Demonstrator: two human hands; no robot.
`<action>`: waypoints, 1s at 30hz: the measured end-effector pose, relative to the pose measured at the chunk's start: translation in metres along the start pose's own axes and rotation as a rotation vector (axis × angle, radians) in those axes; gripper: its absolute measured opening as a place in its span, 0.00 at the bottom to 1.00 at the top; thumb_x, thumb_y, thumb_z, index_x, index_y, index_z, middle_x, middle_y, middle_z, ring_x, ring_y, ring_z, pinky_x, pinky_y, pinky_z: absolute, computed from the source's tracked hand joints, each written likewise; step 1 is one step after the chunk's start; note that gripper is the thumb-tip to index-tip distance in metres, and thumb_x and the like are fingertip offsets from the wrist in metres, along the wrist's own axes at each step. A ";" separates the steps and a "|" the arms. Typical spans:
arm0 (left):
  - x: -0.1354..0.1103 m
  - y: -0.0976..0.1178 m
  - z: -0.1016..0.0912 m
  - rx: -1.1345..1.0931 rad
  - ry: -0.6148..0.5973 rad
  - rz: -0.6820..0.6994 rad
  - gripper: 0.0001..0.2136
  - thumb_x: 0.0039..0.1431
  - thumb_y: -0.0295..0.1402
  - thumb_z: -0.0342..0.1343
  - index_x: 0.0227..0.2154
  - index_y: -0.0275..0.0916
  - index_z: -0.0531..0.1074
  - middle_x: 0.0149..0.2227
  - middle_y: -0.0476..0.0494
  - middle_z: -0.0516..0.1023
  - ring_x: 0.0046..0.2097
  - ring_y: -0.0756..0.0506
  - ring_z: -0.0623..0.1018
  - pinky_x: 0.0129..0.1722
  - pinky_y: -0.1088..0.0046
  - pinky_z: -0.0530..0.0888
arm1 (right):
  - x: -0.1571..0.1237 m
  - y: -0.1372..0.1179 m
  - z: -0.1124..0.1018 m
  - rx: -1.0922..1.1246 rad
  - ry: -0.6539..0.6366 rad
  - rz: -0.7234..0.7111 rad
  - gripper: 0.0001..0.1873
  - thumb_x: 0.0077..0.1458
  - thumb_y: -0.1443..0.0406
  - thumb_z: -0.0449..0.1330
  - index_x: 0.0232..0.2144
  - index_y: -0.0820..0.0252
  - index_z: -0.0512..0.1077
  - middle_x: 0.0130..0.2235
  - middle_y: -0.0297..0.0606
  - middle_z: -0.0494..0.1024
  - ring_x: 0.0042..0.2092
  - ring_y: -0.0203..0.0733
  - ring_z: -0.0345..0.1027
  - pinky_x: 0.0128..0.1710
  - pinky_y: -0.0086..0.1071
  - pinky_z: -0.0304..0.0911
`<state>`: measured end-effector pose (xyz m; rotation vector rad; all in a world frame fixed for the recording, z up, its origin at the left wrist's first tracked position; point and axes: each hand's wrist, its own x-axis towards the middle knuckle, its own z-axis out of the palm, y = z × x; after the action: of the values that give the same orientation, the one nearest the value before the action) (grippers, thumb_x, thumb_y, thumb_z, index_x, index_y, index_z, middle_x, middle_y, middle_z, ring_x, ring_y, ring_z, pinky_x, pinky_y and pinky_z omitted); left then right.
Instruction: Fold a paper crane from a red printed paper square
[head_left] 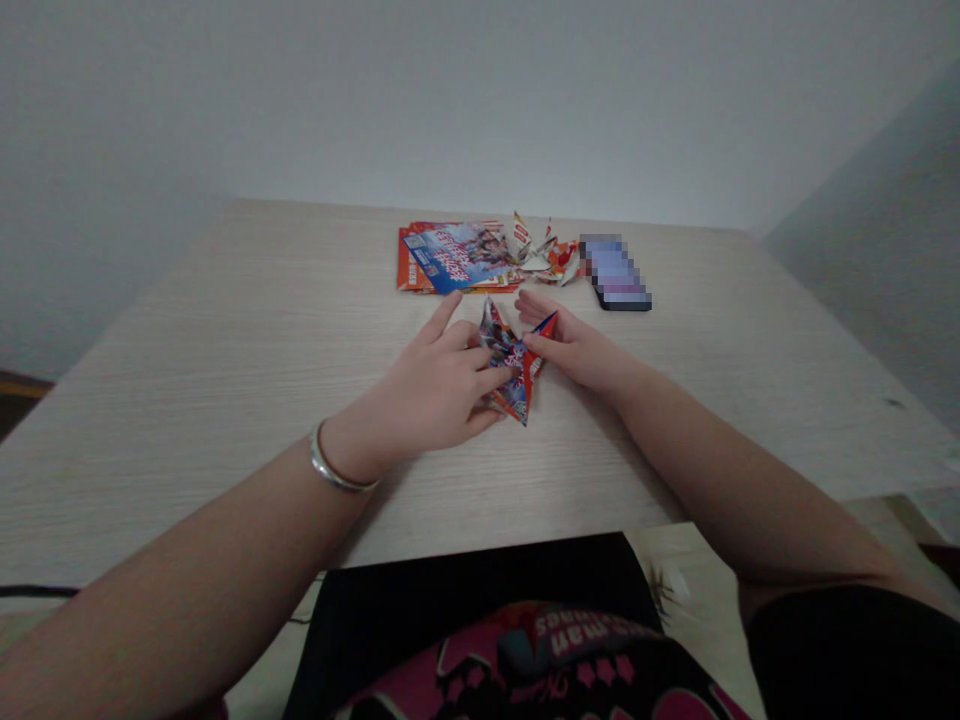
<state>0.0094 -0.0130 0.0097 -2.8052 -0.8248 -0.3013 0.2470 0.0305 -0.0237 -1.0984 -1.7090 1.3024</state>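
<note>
A folded piece of printed paper (511,362), red and blue, lies on the light wooden table (225,340) between my hands. My left hand (435,385) presses on its left side, index finger stretched forward, the other fingers curled onto the paper. A silver bangle (330,470) sits on that wrist. My right hand (574,345) pinches the paper's right flap between thumb and fingers.
Behind the hands lies a stack of printed flyers (450,258). Beside it sit finished folded paper figures (544,255) and a phone (615,275), its screen blurred. The table's near edge runs just above my lap. Plain walls stand behind and to the right.
</note>
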 end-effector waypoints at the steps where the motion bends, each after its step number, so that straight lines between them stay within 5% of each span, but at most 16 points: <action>1: 0.000 0.000 0.000 0.007 0.000 0.006 0.16 0.63 0.46 0.59 0.49 0.47 0.80 0.37 0.45 0.81 0.51 0.34 0.75 0.74 0.33 0.50 | 0.000 -0.001 0.000 -0.035 0.000 -0.007 0.38 0.58 0.59 0.68 0.68 0.52 0.64 0.73 0.44 0.64 0.73 0.50 0.57 0.75 0.52 0.49; 12: 0.000 -0.003 0.006 -0.046 0.001 -0.015 0.13 0.66 0.43 0.59 0.46 0.45 0.82 0.38 0.43 0.81 0.51 0.35 0.76 0.71 0.33 0.55 | -0.005 -0.012 0.000 -0.589 0.140 -0.092 0.31 0.53 0.59 0.73 0.59 0.56 0.76 0.55 0.49 0.78 0.58 0.57 0.72 0.66 0.54 0.62; 19: 0.001 -0.004 0.007 -0.092 -0.036 -0.042 0.14 0.68 0.44 0.57 0.44 0.43 0.82 0.40 0.42 0.81 0.49 0.36 0.77 0.69 0.37 0.60 | -0.008 -0.023 0.000 -0.635 0.080 0.068 0.15 0.58 0.59 0.70 0.46 0.59 0.80 0.39 0.42 0.84 0.37 0.46 0.74 0.41 0.41 0.69; 30: 0.002 -0.004 0.006 -0.146 -0.021 -0.031 0.11 0.68 0.40 0.56 0.45 0.45 0.82 0.47 0.44 0.85 0.54 0.36 0.79 0.72 0.33 0.49 | -0.007 -0.024 -0.003 -0.630 0.013 0.074 0.06 0.60 0.62 0.67 0.37 0.58 0.75 0.39 0.41 0.83 0.38 0.45 0.72 0.40 0.39 0.67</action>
<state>0.0099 -0.0066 0.0048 -2.9377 -0.8850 -0.3504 0.2471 0.0223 -0.0002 -1.5202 -2.1532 0.7972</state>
